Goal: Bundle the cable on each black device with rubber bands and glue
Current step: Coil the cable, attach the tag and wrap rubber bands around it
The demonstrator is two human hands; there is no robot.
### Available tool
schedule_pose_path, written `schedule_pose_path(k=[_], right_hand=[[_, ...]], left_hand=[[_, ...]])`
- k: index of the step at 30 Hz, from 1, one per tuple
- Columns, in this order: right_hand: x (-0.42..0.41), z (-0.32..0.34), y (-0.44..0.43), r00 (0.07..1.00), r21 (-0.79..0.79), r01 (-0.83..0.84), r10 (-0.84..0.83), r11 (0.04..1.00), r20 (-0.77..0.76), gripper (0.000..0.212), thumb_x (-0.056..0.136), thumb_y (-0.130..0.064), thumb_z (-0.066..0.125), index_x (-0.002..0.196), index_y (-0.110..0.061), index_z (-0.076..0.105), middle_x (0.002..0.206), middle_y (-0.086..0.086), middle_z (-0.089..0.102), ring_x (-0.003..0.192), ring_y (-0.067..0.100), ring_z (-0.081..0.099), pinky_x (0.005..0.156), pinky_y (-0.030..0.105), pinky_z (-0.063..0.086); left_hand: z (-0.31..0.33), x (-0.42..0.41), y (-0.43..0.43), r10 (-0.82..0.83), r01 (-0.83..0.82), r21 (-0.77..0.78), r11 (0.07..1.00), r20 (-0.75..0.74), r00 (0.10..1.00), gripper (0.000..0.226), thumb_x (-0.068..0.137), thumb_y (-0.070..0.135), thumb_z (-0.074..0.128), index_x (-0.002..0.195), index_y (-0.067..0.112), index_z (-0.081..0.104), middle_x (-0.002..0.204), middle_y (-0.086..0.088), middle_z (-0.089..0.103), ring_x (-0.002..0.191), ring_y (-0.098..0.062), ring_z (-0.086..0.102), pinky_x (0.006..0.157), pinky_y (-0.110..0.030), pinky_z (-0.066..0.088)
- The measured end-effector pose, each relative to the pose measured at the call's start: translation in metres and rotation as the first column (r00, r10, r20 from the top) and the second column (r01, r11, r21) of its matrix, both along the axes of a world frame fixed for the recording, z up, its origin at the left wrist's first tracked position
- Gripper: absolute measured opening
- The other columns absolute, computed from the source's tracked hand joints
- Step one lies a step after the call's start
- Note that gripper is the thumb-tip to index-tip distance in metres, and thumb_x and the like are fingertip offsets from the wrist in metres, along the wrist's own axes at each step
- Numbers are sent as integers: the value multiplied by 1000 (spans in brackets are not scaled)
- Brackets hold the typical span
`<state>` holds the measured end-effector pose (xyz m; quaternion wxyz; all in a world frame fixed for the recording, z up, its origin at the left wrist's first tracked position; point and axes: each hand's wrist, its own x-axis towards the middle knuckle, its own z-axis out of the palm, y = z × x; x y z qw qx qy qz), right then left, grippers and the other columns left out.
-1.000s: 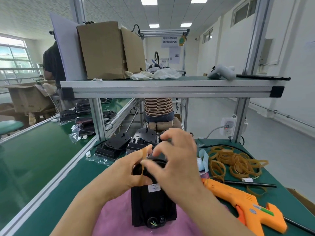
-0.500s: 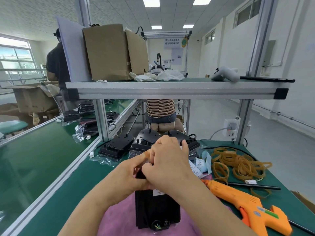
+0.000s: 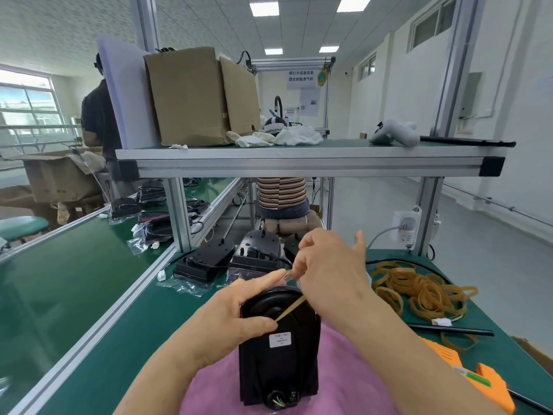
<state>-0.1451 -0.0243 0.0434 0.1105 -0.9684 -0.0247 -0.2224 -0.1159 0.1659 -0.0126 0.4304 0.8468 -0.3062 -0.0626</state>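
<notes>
Rubber band (image 3: 291,308), flat tan strip, pinched taut by right hand (image 3: 329,274), left hand (image 3: 236,319) gripping glossy black device (image 3: 278,366)

— Colours at the bench?
— A black device (image 3: 278,363) with a white label (image 3: 279,339) stands on a pink cloth (image 3: 344,384), over a dark green table mat (image 3: 119,339). A tan rubber band (image 3: 290,308) crosses the black.
— And around it?
— A heap of tan rubber bands (image 3: 419,292) and an orange glue gun (image 3: 478,381). Beyond are a brown cardboard box (image 3: 185,97), white rags (image 3: 296,137), and a shirt (image 3: 281,193) in brown-and-cream horizontal stripes.
</notes>
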Motion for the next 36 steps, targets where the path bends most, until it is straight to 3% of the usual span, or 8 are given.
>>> schedule_pose_path(k=[3,6,9,13,19,25,29,36], right_hand=[[-1,-3,-4,999,-42,-6,4,999,-52,20,82,-21,68,94,-36,74,138,-11,47,136,12,34,108,55,-22],[-1,-6,-7,998,-60,-19,15,998,-56,29,80,-14,68,96,-37,75,162,-5,16,149,13,10,102,50,-31],[2,-10,-16,997,-35,-4,1,999,-74,29,80,-10,64,91,-35,73,165,-3,-6,151,11,-9,103,47,-32],[5,-12,-24,978,30,39,-32,999,-208,31,75,-8,63,87,-35,73,164,-4,-13,150,13,-16,110,54,-24],[2,-17,-30,927,171,-31,92,985,-363,41,84,-8,53,113,-31,69,165,-9,6,151,10,-10,117,55,-15],[3,-12,-32,872,187,-83,162,979,-462,25,89,-23,55,102,-37,72,165,-9,7,150,15,15,121,54,6],[5,-13,-40,832,350,-91,264,932,-488,21,89,-26,62,105,-33,75,163,-6,17,142,14,34,105,27,31],[9,-21,-58,790,486,-141,393,863,-470,26,94,-21,60,107,-38,74,126,-17,64,117,6,57,100,23,43]], left_hand=[[-1,-1,-1,10,-10,-2,1000,3,1000,71,73,42,70,132,66,41,123,22,59,129,-12,48,111,-45,38],[-1,0,1,26,-26,-5,1000,7,1000,69,71,46,70,131,67,42,120,19,59,122,-7,52,109,-41,41],[-2,1,1,14,-14,-20,1000,16,1000,64,73,45,70,129,64,47,117,12,59,111,-4,58,103,-35,45],[-5,-1,2,-12,12,-64,998,5,1000,63,73,38,72,129,57,52,117,13,61,112,-5,57,103,-34,44],[-4,1,0,-7,3,-133,991,-30,1000,59,72,33,76,124,54,58,117,8,62,109,-4,61,97,-27,46],[-5,5,-1,-26,15,-179,984,-62,998,58,74,28,77,125,51,60,121,7,65,113,-9,62,100,-31,48],[-7,9,-3,-64,37,-245,969,-105,992,58,76,22,77,126,45,62,124,3,68,117,-14,63,101,-32,48],[-8,12,-1,-117,62,-318,946,-158,980,57,80,18,74,131,38,58,130,8,65,123,-10,59,97,-16,47]])
